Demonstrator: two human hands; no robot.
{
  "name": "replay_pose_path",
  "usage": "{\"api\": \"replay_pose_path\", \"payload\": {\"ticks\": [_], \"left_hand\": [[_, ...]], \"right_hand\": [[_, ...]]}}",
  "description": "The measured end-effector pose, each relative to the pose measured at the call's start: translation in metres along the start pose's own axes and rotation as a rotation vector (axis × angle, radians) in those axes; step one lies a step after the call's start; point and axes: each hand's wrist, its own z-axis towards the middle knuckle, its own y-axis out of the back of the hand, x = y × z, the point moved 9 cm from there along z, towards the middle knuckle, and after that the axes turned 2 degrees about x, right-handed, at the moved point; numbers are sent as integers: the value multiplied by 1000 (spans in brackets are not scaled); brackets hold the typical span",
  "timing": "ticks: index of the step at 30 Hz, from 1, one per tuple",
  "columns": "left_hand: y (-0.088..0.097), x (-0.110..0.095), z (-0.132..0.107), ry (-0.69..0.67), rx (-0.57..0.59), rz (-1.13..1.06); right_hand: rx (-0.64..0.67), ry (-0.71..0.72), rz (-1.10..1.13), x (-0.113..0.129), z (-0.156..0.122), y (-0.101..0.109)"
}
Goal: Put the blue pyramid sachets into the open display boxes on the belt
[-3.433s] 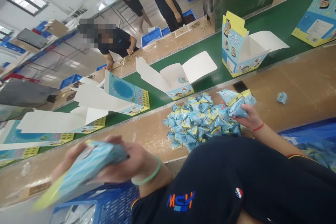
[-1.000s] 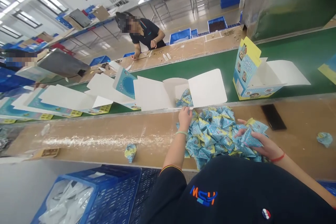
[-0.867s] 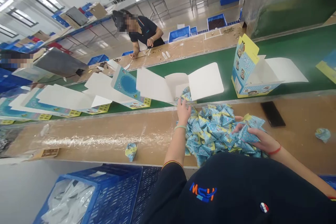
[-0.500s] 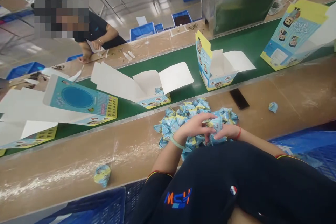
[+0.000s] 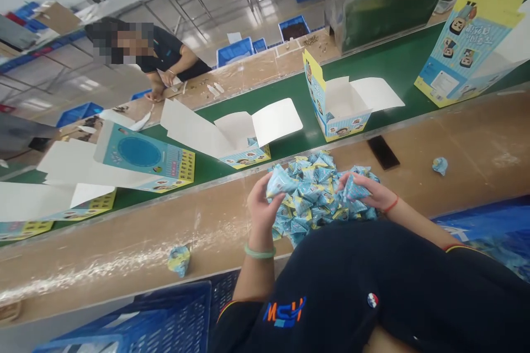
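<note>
Fingers of my left hand (image 5: 263, 212) have parted from my right hand (image 5: 375, 190) and now pinch one blue-and-white pyramid-shaped film packet (image 5: 282, 181) above the heap's left edge; the right fingers curl around at least one blue film packet (image 5: 356, 190), so both hands are loaded together. Between them lies one heap of blue-and-yellow packets (image 5: 308, 193), too overlapped to count. Elsewhere, count: one loose packet (image 5: 179, 261) left, one crumpled packet (image 5: 439, 166) right, one flat black phone (image 5: 383, 152) beyond the right fingers, and at least six printed blue-and-yellow cardboard cartons (image 5: 174, 164) ahead.
</note>
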Motion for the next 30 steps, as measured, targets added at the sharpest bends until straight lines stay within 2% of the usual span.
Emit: {"api": "replay_pose_path", "payload": {"ticks": [4,6,7,8,10,12,14,16,17,18,19,20,23,24,26,30], "left_hand": [[-42,49,-13,131,355,337],[-53,66,-17,168,483,447],[-55,68,-17,172,510,480],[-57,65,-17,161,511,489],[-66,45,-19,107,496,409],[-91,17,-31,88,560,189],[-125,-5,-49,147,644,-60],[-148,-13,-59,230,625,-193],[-151,-12,-58,259,579,-216],[-146,-8,-54,279,503,-221],[-132,-2,-46,293,391,-217],[-109,5,-36,297,234,-211],[-12,17,-17,239,-364,-180],[8,17,-14,211,-447,-166],[27,13,-8,160,-457,-146],[31,1,-12,114,-429,-145]], "right_hand": [[-119,2,23,1,4,10],[-150,-7,57,-2,5,12],[-155,-10,81,-3,6,12],[-156,-10,107,-4,7,10],[-154,2,161,-3,8,6],[-159,30,200,1,9,0],[-149,51,215,5,10,-7],[-106,60,222,9,10,-16],[-80,65,230,11,8,-19],[-58,72,240,14,6,-20],[-43,80,250,17,3,-20],[-37,86,256,19,-1,-17],[-94,101,245,22,-11,2],[-130,108,238,22,-13,10],[-191,122,229,21,-15,22],[-201,102,250,15,-10,23]]}}
